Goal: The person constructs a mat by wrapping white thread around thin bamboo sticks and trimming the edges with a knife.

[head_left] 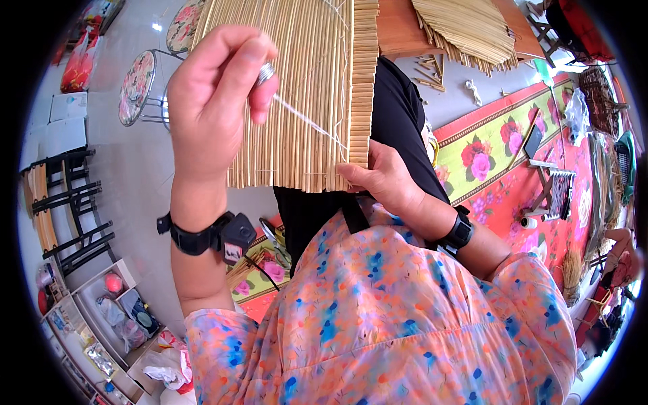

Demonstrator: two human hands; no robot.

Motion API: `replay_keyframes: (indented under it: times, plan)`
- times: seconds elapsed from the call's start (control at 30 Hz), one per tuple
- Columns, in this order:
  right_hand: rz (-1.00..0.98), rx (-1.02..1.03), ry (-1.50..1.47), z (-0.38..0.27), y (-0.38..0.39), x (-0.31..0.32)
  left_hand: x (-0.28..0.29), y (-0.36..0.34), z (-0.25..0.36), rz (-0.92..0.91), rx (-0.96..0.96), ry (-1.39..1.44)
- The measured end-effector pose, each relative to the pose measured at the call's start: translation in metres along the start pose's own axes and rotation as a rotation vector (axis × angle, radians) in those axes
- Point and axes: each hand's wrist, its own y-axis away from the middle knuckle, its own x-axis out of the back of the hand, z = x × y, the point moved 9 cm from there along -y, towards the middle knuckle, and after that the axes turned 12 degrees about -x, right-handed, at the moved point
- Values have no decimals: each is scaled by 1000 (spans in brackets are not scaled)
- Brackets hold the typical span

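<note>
Left fingers hold thread above reed mat.

I'm in what looks like a room of a home, doubling as a craft workspace. The homely signs: a red and yellow-green floor mat printed with roses over a glossy pale floor, and round stools with flowered seats. At far left, black folding frames stand near white shelving full of household bits. The craft signs: a stitched panel of stalks before me, another panel on a wooden table, and cut stalk pieces on the floor.
</note>
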Motion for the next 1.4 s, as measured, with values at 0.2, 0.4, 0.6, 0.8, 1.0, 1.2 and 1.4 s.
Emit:
replay_keyframes:
  times: [0.2,0.4,0.6,0.8,1.0,1.2,1.4]
  plan:
    - [-110,33,-91,-3,0,-6,9,26,8,36,9,73]
    - [-170,-52,-113,1,0,-11,28,33,-6,155,22,44]
    - [-188,17,-205,3,-5,-14,15,30,-20,18,69,-112]
    - [-253,85,-271,2,-3,-22,29,26,-19,113,27,-51]
    - [-344,89,-327,1,1,-28,28,22,-25,-59,61,-440]
    - [-393,109,-360,0,3,-25,-3,62,-25,-448,-111,-847]
    - [-368,12,-168,-11,14,-2,-43,130,-27,-622,-85,-764]
